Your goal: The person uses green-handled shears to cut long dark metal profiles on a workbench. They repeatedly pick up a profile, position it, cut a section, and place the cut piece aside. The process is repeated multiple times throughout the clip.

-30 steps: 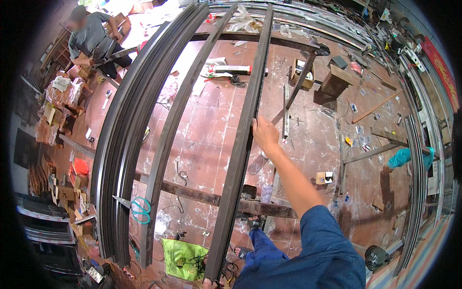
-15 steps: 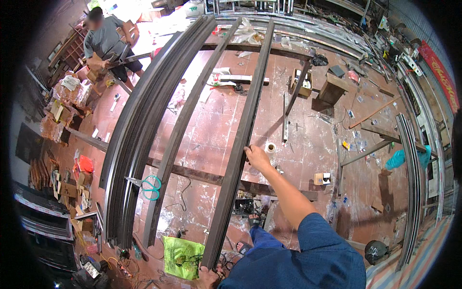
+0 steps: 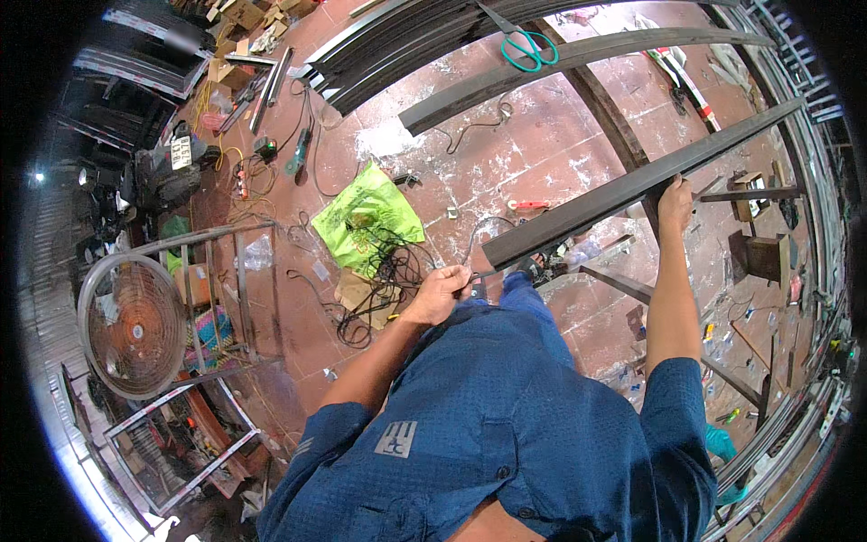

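Observation:
A long dark metal profile (image 3: 623, 185) runs from in front of me toward the far right, resting on a dark crossbar (image 3: 601, 99). My right hand (image 3: 675, 206) is closed on the near edge of this profile, partway along it. Just off the profile's near end, my left hand (image 3: 442, 294) is closed in a pinch. A thin dark strip (image 3: 484, 274) shows between its fingertips and that end. Beyond lies a second dark profile (image 3: 596, 59), parted from the first by a gap. Scissors (image 3: 528, 51) with teal handles lie across it.
A bundle of dark profiles (image 3: 397, 50) lies at the top. On the tiled floor are a lime-green bag (image 3: 368, 219) and tangled black cable (image 3: 397, 275). A round fan (image 3: 135, 325) and a metal frame (image 3: 185, 443) stand at left. Brown boxes (image 3: 763, 257) are at right.
The view has swung down and to the left. My left hand, earlier at the profile's near end, is now slightly off it in a pinch. My right hand still holds the profile.

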A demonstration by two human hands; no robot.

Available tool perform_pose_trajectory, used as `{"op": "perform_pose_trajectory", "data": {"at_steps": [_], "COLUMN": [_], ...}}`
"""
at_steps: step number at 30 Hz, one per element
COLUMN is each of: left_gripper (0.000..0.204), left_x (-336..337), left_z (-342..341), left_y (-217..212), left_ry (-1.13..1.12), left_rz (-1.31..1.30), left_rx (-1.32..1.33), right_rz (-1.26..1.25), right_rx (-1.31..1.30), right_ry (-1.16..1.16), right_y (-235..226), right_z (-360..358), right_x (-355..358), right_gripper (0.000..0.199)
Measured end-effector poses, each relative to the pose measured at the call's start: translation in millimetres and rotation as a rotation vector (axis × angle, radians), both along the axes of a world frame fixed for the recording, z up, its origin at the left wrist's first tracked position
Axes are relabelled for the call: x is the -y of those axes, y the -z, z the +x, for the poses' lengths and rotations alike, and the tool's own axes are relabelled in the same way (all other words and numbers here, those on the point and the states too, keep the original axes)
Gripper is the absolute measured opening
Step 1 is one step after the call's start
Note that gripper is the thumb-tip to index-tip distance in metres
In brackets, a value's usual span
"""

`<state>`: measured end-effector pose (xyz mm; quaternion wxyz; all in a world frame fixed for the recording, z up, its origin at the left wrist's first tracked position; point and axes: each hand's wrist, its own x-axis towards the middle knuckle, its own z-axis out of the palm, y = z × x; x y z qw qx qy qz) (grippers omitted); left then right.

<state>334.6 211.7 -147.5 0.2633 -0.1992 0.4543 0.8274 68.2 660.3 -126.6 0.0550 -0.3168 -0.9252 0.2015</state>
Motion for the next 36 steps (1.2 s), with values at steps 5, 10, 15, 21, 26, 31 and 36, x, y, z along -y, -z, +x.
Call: {"op": "perform_pose_trajectory", "data": {"at_steps": [5,10,15,21,26,31,36], "left_gripper": [0.034,0.034,0.021,0.022,0.018,0.022,0.036], "left_x": [11,67,27,-13,-24,-52,-69], "left_z": [9,18,-7,-20,-12,-11,-17], "left_y": [-14,5,-11,3,-2,-7,-18], "left_ry": [0.211,0.491,0.326,0.245,0.159,0.056,-0.108], "left_rz": [-0.142,-0.667,-0.604,-0.635,-0.600,-0.642,-0.817], "left_rx": [-0.051,-0.211,-0.334,-0.394,-0.286,-0.319,-0.072], "right_rz": [0.036,0.006,0.476,0.446,-0.169,-0.322,-0.424], "right_rx": [-0.025,-0.054,-0.216,-0.171,-0.102,-0.150,-0.046], "right_ry": [0.000,-0.082,-0.408,-0.286,0.084,0.006,-0.369], "right_y": [-3,14,44,42,-11,-21,-32], "right_z": [4,-5,-2,6,11,19,53], "right_x": [3,-12,-23,-26,3,-14,-44], "right_gripper": [0.054,0.055,0.033,0.027,0.047,0.050,0.048]}}
